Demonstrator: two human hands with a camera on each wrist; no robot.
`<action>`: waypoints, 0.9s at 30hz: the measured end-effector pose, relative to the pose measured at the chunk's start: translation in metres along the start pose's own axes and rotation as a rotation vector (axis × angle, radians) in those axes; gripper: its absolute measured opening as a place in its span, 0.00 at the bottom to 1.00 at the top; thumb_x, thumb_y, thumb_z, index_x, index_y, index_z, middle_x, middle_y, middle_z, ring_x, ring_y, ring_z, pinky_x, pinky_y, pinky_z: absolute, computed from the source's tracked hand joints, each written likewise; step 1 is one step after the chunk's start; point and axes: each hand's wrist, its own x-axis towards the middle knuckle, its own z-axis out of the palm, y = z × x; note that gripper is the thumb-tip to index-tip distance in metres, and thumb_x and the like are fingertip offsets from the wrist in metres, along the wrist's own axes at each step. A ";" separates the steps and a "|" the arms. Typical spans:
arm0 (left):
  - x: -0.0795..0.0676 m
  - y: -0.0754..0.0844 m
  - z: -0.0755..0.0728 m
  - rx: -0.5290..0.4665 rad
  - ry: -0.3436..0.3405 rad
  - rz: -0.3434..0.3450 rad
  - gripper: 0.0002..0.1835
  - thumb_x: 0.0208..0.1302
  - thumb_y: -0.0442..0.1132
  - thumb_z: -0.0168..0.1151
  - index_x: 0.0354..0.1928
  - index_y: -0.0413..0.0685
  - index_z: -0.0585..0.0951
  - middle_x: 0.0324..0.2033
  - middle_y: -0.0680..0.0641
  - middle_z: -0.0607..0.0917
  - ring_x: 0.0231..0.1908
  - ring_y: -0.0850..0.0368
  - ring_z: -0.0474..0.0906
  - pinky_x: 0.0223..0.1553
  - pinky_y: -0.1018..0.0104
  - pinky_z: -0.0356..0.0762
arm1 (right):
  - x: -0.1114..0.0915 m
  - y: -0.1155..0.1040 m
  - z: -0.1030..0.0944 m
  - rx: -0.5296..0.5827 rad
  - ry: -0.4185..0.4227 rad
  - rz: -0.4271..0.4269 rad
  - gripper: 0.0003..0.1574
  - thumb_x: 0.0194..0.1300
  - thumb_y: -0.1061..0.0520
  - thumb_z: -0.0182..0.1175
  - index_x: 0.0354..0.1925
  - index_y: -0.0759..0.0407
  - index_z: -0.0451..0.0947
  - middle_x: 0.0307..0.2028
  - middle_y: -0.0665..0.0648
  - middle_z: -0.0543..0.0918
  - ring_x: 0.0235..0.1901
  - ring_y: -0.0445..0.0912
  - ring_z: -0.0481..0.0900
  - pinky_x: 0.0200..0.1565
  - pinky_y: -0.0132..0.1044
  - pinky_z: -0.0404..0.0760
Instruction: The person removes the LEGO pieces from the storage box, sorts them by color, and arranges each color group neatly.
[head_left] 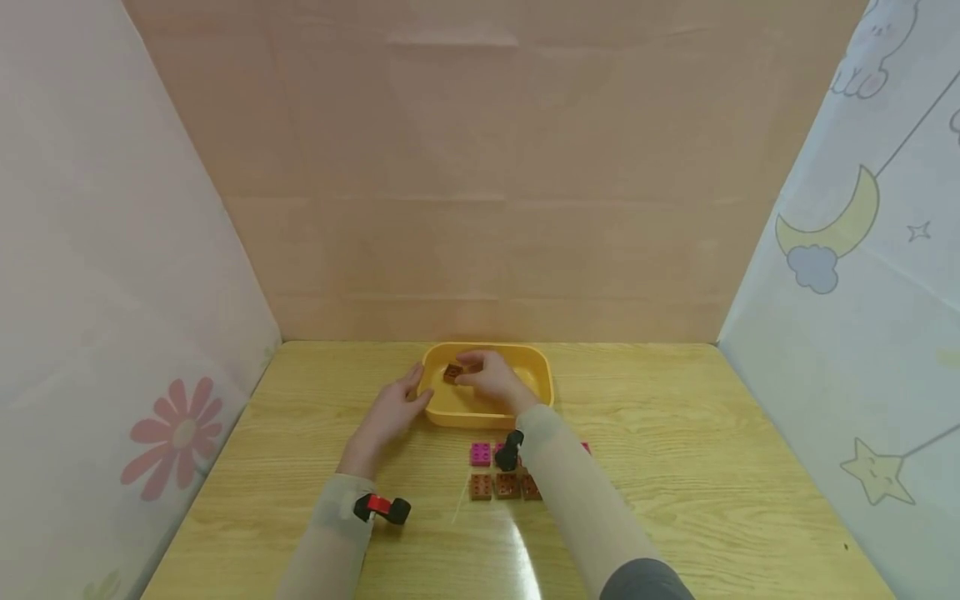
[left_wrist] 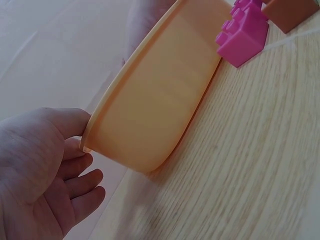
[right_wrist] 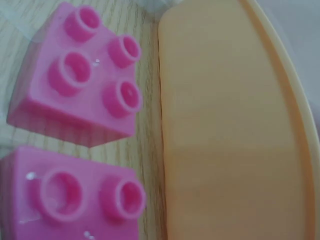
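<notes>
A yellow plastic tub [head_left: 536, 367] stands at the back middle of the table. My left hand [head_left: 388, 415] grips its left rim between thumb and fingers; the left wrist view shows the thumb [left_wrist: 75, 120] at that rim. My right hand [head_left: 491, 379] reaches inside, its fingertips close to a brown toy brick [head_left: 452, 374] on the tub's floor. Whether they touch this brick is too small to tell. The right wrist view shows the tub's side wall [right_wrist: 225, 110] and a pink toy brick [right_wrist: 80, 85] beside it, but not the hand.
Pink bricks [head_left: 480, 454] and brown bricks [head_left: 481, 487] form two rows on the wooden table [head_left: 675, 467] in front of the tub, partly hidden by the right forearm. A brown backdrop [head_left: 480, 208] rises behind, with white printed sheets at both sides.
</notes>
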 end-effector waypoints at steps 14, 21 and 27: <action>0.014 -0.008 -0.007 0.009 -0.020 0.008 0.37 0.83 0.49 0.58 0.83 0.41 0.59 0.83 0.40 0.58 0.81 0.42 0.53 0.81 0.44 0.52 | 0.013 -0.002 0.008 -0.028 0.018 0.063 0.34 0.71 0.62 0.71 0.72 0.62 0.77 0.66 0.62 0.81 0.63 0.56 0.80 0.57 0.48 0.88; 0.017 -0.010 -0.006 0.007 -0.024 0.013 0.37 0.83 0.48 0.58 0.83 0.39 0.59 0.83 0.39 0.57 0.81 0.41 0.53 0.81 0.43 0.52 | 0.010 -0.006 0.008 -0.037 0.026 0.088 0.34 0.70 0.63 0.70 0.72 0.62 0.77 0.67 0.63 0.81 0.65 0.57 0.79 0.59 0.49 0.87; 0.017 -0.012 -0.006 -0.020 -0.019 0.016 0.36 0.83 0.47 0.59 0.82 0.40 0.59 0.83 0.41 0.58 0.81 0.43 0.53 0.81 0.45 0.52 | 0.013 -0.003 0.011 -0.021 0.034 0.095 0.34 0.70 0.64 0.71 0.72 0.62 0.77 0.67 0.63 0.81 0.65 0.57 0.79 0.59 0.49 0.87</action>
